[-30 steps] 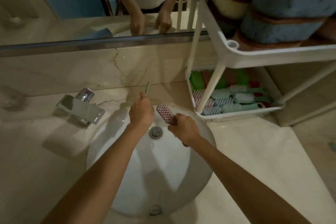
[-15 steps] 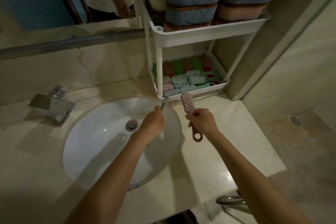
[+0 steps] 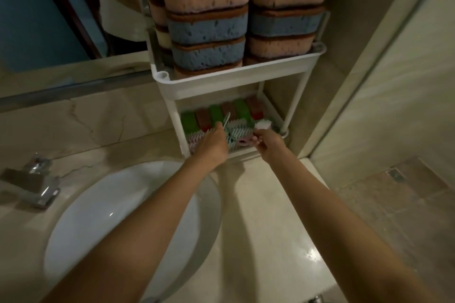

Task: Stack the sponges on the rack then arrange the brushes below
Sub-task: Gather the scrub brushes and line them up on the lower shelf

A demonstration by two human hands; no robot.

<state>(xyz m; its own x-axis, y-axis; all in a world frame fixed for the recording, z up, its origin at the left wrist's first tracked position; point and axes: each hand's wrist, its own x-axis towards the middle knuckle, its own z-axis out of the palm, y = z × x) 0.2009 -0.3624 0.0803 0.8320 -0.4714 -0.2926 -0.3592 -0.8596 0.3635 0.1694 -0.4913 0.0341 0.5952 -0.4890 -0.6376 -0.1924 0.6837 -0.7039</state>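
A white two-tier rack (image 3: 236, 74) stands on the counter in the corner. Its top tier carries stacks of pink and blue sponges (image 3: 209, 29). The lower tier (image 3: 278, 118) holds a back row of green and red brushes (image 3: 216, 113) and several pale bristled brushes in front. My left hand (image 3: 214, 141) reaches into the lower tier and grips a green brush (image 3: 226, 119) that sticks up from its fingers. My right hand (image 3: 267, 141) pinches the ring handle of a pink brush (image 3: 243, 141) that lies on the brushes in the tier.
A white round basin (image 3: 103, 224) is sunk in the beige counter under my left arm, with a chrome tap (image 3: 34, 179) at its left. A mirror (image 3: 49, 7) runs along the back wall. A tiled floor (image 3: 394, 204) drops away at the right.
Both hands moved from above the basin to the right and forward into the rack's lower tier, carrying the green and pink brushes. The pink brush now lies down among the others.
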